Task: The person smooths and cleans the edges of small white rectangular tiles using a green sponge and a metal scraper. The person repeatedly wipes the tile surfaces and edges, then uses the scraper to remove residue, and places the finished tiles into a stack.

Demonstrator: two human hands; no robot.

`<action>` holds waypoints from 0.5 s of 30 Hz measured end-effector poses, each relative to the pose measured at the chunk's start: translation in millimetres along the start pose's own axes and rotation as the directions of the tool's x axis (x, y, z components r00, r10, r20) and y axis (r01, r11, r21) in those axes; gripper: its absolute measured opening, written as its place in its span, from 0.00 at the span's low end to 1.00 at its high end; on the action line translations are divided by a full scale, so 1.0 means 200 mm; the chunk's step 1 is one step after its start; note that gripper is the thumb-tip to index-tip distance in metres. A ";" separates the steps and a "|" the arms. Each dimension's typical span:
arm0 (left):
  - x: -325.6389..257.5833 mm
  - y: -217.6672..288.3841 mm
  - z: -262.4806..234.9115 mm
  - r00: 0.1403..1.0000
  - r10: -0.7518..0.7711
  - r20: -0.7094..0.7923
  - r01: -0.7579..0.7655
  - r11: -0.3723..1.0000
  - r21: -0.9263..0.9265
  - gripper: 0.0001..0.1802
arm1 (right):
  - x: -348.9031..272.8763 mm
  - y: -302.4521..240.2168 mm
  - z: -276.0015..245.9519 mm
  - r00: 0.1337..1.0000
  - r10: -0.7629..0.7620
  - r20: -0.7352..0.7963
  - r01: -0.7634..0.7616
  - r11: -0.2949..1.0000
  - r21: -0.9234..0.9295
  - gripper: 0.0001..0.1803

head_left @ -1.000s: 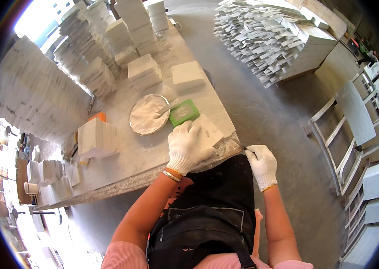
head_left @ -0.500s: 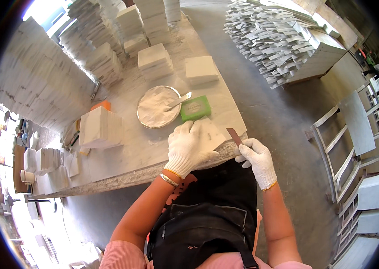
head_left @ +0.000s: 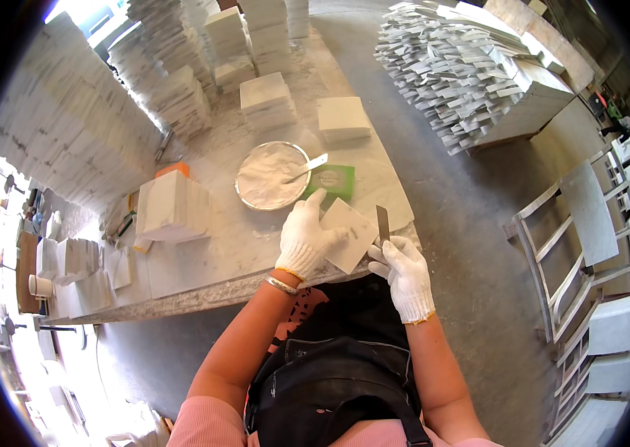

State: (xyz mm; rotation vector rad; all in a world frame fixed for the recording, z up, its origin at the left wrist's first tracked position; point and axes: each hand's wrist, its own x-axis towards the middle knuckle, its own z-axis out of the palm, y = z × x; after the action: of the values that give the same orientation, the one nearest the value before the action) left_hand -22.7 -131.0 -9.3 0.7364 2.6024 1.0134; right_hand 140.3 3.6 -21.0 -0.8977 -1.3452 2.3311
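My left hand (head_left: 306, 237), in a white knit glove, rests at the left corner of a thin, whitish square tile (head_left: 352, 240) with small dark marks. Its index finger and thumb are spread apart, the thumb reaching over the tile; the other fingertips are hard to see. In my right hand (head_left: 404, 277), also gloved, a flat, dark rectangular scraper blade (head_left: 383, 222) is pinched upright beside the tile's right corner. Beyond the tile lie a green box (head_left: 336, 180) and a round pan of pale powder or paste (head_left: 266, 177) with a putty knife (head_left: 311, 167) standing in it.
Stacks of pale tiles stand on the stone-topped table (head_left: 218, 257), including a near-left stack (head_left: 170, 207) and a far-right one (head_left: 342, 118). Tall slab piles (head_left: 69, 112) line the left. Across the floor are a heap of strips (head_left: 449, 74) and a metal rack (head_left: 553, 253).
The tile has turned and more of its face shows. My left hand has shifted off most of it. My right hand has moved left with the blade, closer to the tile.
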 end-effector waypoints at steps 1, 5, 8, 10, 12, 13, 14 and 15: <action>0.01 -0.03 -0.01 0.997 -0.006 0.078 0.017 0.990 -0.142 0.43 | -0.01 0.00 0.00 1.000 -0.006 0.003 0.006 1.000 0.008 0.10; -0.01 -0.06 -0.11 0.965 0.009 0.262 0.140 0.826 -0.546 0.28 | -0.01 0.02 0.03 0.999 -0.035 0.037 0.034 0.999 0.032 0.10; -0.05 -0.08 -0.17 0.967 0.035 0.253 0.172 0.644 -0.745 0.20 | -0.01 -0.01 0.03 0.992 -0.081 0.092 0.079 0.996 0.029 0.09; -0.06 -0.12 -0.20 0.973 0.083 0.215 0.137 0.542 -0.829 0.18 | -0.02 -0.05 0.05 0.980 -0.111 0.164 0.112 0.994 0.003 0.09; -0.05 -0.17 -0.21 0.975 0.154 0.158 0.067 0.477 -0.876 0.16 | -0.02 -0.12 0.08 0.960 -0.140 0.242 0.141 0.990 0.014 0.09; -0.04 -0.18 -0.21 0.976 0.159 0.151 0.059 0.470 -0.881 0.16 | -0.02 -0.15 0.09 0.955 -0.151 0.256 0.162 0.986 -0.024 0.09; -0.03 -0.20 -0.21 0.976 0.165 0.143 0.051 0.461 -0.886 0.16 | -0.02 -0.19 0.10 0.949 -0.161 0.270 0.185 0.981 -0.065 0.10; -0.02 -0.21 -0.21 0.976 0.171 0.134 0.044 0.452 -0.891 0.17 | -0.01 -0.21 0.10 0.943 -0.171 0.285 0.208 0.973 -0.104 0.10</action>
State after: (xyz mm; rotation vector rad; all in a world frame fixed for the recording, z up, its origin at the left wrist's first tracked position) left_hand -51.8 -184.3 -7.2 0.5718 1.4518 1.9470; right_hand 125.6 11.0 23.4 -0.4620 -1.6336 2.2981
